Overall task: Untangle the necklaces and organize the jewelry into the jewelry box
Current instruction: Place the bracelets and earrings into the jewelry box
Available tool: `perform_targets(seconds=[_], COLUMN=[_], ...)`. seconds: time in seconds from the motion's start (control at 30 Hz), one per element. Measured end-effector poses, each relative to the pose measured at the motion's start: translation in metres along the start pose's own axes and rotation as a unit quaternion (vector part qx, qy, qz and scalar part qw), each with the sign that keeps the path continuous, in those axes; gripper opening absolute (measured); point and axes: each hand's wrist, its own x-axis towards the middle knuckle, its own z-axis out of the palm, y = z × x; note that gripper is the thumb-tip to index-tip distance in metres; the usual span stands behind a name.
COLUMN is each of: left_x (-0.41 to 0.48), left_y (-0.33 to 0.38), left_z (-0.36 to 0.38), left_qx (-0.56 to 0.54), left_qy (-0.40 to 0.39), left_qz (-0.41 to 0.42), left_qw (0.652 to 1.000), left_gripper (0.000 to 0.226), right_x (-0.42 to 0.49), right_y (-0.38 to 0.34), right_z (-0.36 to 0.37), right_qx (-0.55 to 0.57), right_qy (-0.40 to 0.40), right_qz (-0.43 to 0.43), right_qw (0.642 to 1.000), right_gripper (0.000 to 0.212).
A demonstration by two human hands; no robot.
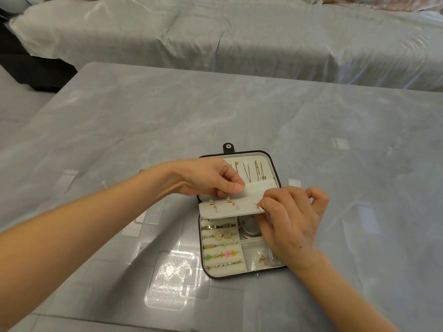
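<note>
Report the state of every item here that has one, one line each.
jewelry box, open, lid folded back
snap tab, unfastened
earring panel, raised, held by both hands
necklaces, hung straight in the lid
rings, seated in the roll slots
left hand, pinching the panel's far edge
right hand, pinching the panel's right end

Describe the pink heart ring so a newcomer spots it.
Find the open jewelry box on the table. In its near-left ring rolls, second row from the front, sits the pink heart ring. Its neighbours are a green heart and a yellow heart.
</note>
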Motion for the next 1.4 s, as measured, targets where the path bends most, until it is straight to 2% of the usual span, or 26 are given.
perform_targets(seconds=[0.2, 0.5, 1.07, 1.4], left_x=[0.0006, 0.0028, 0.0015, 0.0023], left_y=[-0.0021, 0.0012, -0.0043, -0.0061], left_z=[-0.0004, 0.0079, 0.0047, 0.0067], left_qx=[-0.005, 0.015, -0.023, -0.022], left_qy=[-0.022, 0.001, -0.010, -0.001], left_qz=[-0.011, -0.013, -0.008, 0.000], left_qw=[1.000, 1.000, 1.000, 1.000], left_gripper=[0.008, 0.011, 0.008, 0.010], right_x=[0.0010, 0.0019, 0.0002, -0.0003], right_y=[-0.0006, -0.0004, -0.0002, 0.0003], right_z=[-0.0011, -0.0006, 0.0001, -0.0001], right_qx=[0.008, 0.019, 0.023, 0.011], right_qy=[0.006, 0.012, 0.015, 0.010], right_qz=[0.000, 0.001, 0.001, 0.001], right_qw=[1.000, 1.000, 1.000, 1.000], right_gripper=[0.036, 0.020, 0.019, 0.034])
